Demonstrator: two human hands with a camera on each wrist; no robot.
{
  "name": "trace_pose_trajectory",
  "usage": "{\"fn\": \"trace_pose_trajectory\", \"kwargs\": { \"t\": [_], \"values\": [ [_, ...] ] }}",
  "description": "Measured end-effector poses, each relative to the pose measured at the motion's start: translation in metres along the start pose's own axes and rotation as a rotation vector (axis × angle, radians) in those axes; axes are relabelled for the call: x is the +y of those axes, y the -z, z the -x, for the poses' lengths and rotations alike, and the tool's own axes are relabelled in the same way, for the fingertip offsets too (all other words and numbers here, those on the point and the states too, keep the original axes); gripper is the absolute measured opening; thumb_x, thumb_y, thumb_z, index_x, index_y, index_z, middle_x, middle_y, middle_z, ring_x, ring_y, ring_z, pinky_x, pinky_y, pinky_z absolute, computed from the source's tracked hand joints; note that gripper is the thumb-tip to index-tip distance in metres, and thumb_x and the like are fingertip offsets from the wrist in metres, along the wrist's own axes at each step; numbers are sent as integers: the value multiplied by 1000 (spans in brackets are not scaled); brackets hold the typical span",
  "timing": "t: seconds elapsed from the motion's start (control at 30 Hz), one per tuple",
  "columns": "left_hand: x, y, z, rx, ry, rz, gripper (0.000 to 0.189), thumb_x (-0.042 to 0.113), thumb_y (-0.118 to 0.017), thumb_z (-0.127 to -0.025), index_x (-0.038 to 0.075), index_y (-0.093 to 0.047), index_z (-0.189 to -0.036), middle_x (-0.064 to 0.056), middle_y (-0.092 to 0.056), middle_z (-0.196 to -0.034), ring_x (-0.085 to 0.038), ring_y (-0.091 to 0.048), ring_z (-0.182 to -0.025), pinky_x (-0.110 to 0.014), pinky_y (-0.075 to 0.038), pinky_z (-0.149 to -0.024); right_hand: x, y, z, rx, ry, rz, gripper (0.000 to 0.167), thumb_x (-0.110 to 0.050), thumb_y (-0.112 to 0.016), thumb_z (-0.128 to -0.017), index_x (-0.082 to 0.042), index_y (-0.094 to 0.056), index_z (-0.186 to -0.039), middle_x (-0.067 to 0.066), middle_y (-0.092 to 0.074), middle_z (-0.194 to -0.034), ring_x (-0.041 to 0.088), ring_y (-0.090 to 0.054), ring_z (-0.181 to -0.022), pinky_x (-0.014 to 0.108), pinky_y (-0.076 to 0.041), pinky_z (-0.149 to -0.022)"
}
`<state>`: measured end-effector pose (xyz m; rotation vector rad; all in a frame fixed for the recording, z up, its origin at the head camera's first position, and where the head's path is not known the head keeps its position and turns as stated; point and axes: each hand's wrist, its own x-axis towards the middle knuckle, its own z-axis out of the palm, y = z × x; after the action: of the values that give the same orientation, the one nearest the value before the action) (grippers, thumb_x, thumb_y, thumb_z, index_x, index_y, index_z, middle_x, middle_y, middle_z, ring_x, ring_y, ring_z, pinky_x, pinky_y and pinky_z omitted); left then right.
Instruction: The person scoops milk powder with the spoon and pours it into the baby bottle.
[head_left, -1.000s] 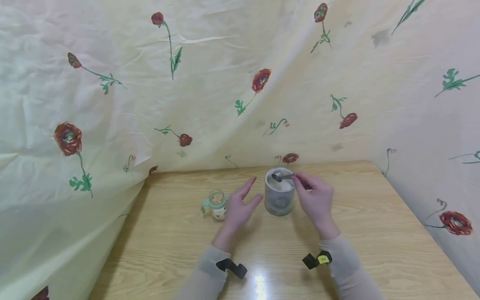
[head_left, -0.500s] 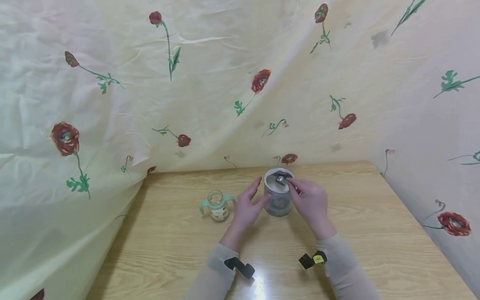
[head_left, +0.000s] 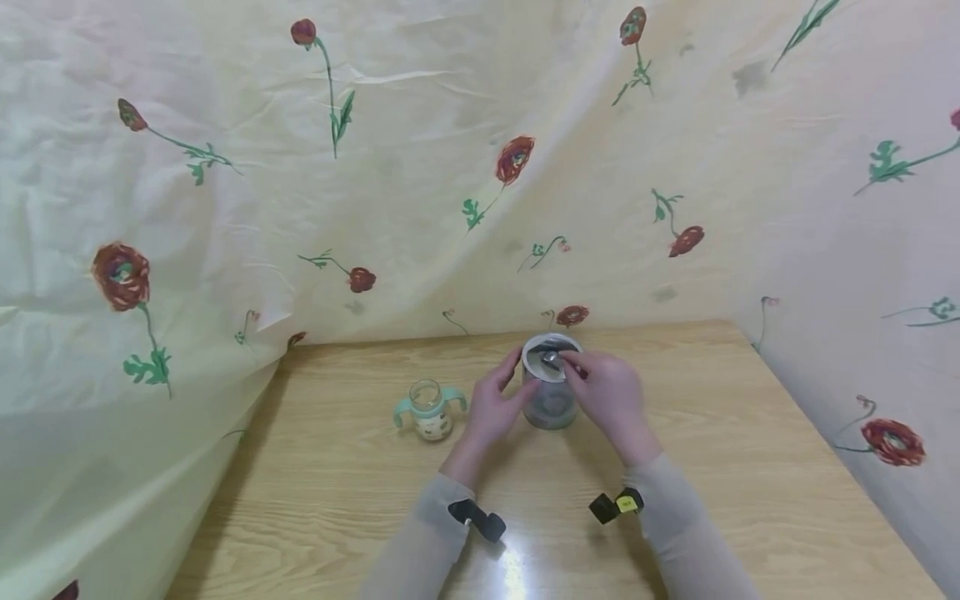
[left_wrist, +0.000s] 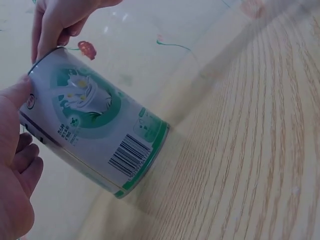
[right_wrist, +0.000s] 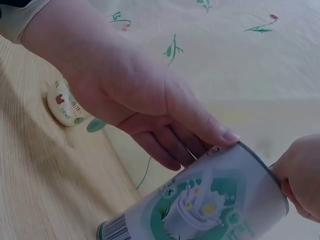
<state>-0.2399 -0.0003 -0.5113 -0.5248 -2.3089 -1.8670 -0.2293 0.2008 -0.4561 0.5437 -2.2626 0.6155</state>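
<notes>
A milk powder can [head_left: 551, 408] stands upright and uncovered on the table, pale powder showing inside. My left hand [head_left: 493, 410] holds it from the left, thumb in front near the rim and fingers round the far side, as the right wrist view also shows. With its fingertips over the mouth, my right hand [head_left: 611, 398] pinches a small metal spoon [head_left: 551, 359] whose bowl is inside the can. The left wrist view shows the can's [left_wrist: 90, 110] printed side and barcode; there the spoon is hidden.
A baby bottle [head_left: 433, 421] with mint handles and no cap stands left of the left hand. The wooden table [head_left: 322, 500] backs onto a flowered cloth [head_left: 420, 192], which hangs behind and along both sides.
My left hand has moved right, away from beside the bottle, and taken hold of the can. The right hand has moved left and lowered the spoon from above the rim into the can.
</notes>
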Motion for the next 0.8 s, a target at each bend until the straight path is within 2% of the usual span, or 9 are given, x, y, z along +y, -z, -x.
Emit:
{"fn": "trace_pose_trajectory", "kwargs": {
  "t": [0.17, 0.27, 0.47, 0.8],
  "values": [
    [-2, -3, -3, -13, -30, -9, 78, 32, -79, -99, 10, -41, -164, -7, -39, -168, -20, -40, -153, -41, -35, -125, -1, -1, -5, -50, -5, -30, 11, -1, -83, -87, -2, -84, -98, 9, -77, -76, 13, -55, -53, 33, -46, -46],
    [-2, -4, -5, -9, -33, -15, 78, 33, -78, -100, 15, -40, -166, -5, -38, -170, -20, -38, -154, -41, -34, -126, -1, 0, -7, -84, -22, -41, 11, -1, -83, -88, -3, -85, -98, 8, -76, -75, 11, -53, -52, 32, -44, -46],
    [-2, -3, -8, -6, -30, 2, 73, 34, -75, -102, 18, -41, -165, 0, -37, -170, -19, -38, -154, -42, -34, -126, -1, 5, -13, -211, -75, -76, 14, -3, -82, -91, -2, -84, -105, 4, -73, -71, 8, -46, -51, 28, -39, -46],
    [-2, -6, -10, -20, -43, 55, 72, 28, -74, -103, 12, -40, -165, -3, -37, -170, -18, -39, -154, -38, -37, -124, -2, 16, -23, -374, -146, -166, 14, -6, -80, -94, 0, -84, -106, 8, -79, -83, 5, -46, -49, 26, -40, -46]
  ]
}}
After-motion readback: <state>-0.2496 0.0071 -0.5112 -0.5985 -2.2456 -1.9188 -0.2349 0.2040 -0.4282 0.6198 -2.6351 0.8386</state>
